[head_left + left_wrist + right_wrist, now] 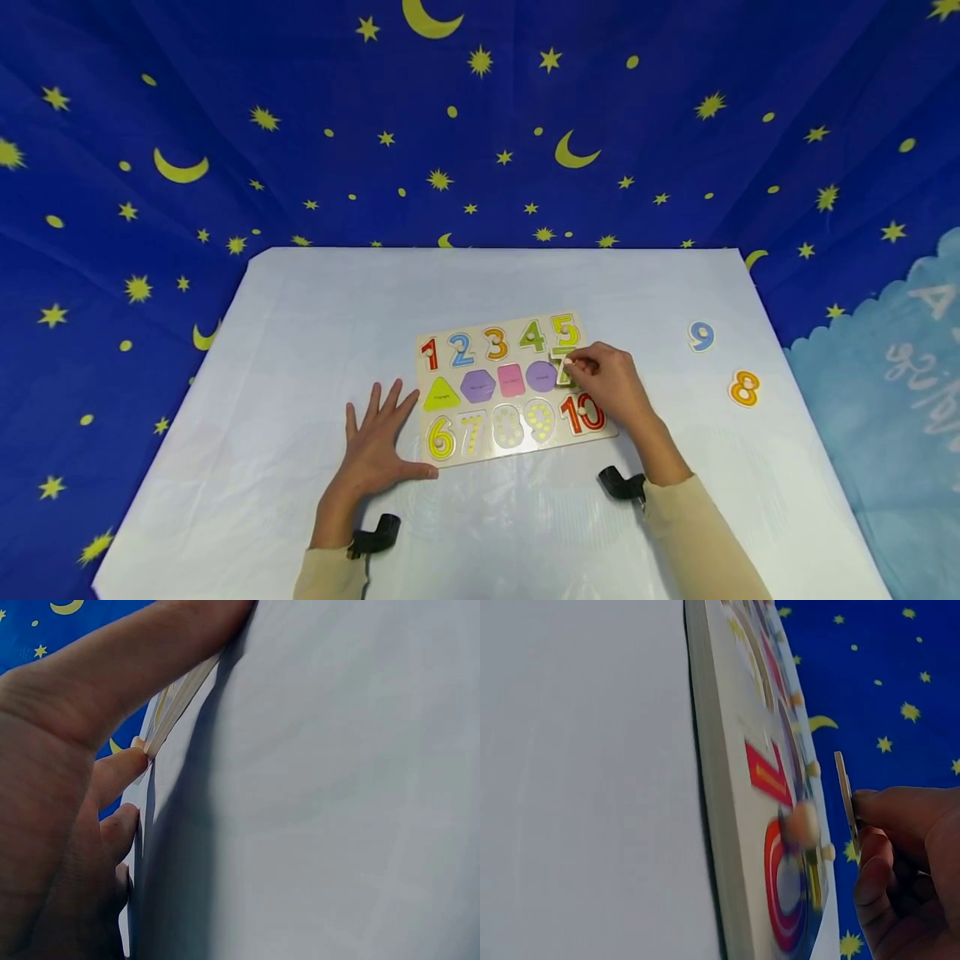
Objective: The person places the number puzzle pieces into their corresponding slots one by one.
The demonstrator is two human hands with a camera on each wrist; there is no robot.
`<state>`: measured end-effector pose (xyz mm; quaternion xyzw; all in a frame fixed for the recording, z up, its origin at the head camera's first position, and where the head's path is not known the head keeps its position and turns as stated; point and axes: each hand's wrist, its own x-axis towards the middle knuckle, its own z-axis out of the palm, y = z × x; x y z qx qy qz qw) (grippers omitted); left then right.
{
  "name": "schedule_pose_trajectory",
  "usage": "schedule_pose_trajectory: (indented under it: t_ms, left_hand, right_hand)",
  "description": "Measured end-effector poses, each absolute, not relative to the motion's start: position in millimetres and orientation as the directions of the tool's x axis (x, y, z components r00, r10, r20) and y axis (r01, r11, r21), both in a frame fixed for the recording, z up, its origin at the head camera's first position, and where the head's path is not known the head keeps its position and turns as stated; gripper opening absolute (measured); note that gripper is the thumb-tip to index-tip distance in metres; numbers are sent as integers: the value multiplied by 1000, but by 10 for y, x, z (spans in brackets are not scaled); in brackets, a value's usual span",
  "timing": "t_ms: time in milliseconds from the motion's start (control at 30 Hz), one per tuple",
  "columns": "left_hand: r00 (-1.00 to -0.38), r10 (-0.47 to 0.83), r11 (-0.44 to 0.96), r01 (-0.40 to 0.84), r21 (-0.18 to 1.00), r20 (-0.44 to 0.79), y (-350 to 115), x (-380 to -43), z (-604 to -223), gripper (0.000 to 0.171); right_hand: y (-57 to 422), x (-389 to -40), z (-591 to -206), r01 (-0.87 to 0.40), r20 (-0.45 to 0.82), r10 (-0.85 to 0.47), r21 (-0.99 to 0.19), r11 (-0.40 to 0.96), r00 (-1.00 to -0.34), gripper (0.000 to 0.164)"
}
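A wooden number puzzle board [488, 448] lies on the table. My left hand [377, 448] is spread flat at its left side, with thumb and index fingertip touching the board's edge. Between thumb and fingers, my right hand [617, 385] pinches a green number 7 piece [562, 354]. In the right wrist view this thin piece [845, 791] is edge-on, raised off the board. Number pieces 1 to 5 sit along the top row; the yellow 6 [441, 438] and red 10 [582, 413] sit in the bottom row. Dotted recesses for 7, 8 and 9 show between them.
On the white table [337, 308], right of the board, lie a blue 9 piece [701, 336] and an orange 8 piece [744, 388]. A blue cloth [480, 183] with yellow stars and moons rises behind the table. Black wrist cameras sit at both wrists.
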<state>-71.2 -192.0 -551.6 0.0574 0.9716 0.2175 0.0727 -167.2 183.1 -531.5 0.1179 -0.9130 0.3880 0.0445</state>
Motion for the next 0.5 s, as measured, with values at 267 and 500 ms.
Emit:
schedule_pose_trajectory:
  t_ms: [267,500]
  left_hand:
    - [-982,150,898,85,431,-118,-1915,-712,-5500,128]
    - [-981,143,900,75,430,-129,-1920,-714,-5504,127]
  right_hand:
    - [1678,-1660,-5278,-254,156,-208,-738,626,-966,18]
    - [1539,-1612,-5258,-285,158,-256,-746,602,-954,12]
